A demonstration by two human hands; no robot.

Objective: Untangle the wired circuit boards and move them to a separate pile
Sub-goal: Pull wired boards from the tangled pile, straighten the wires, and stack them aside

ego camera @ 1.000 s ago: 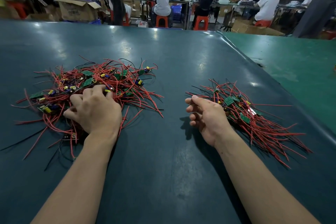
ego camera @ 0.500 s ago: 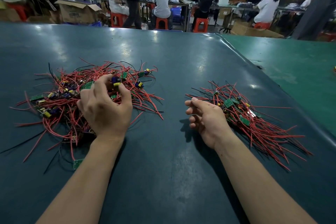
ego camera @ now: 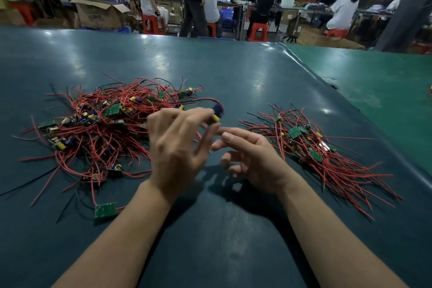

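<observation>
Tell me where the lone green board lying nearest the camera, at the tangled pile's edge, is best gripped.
Probably by the green board's two long edges, pinched from above: it lies flat, face up, clear of the tangled pile, with wires leaving its right end.

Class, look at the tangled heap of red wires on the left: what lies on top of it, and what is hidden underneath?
On top of the tangled pile lie green circuit boards with yellow and blue components. Its underside and the table beneath are covered by wires.

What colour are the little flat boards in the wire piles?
Green. The head view shows it best on the small flat circuit board lying alone near the tangled pile.
</observation>
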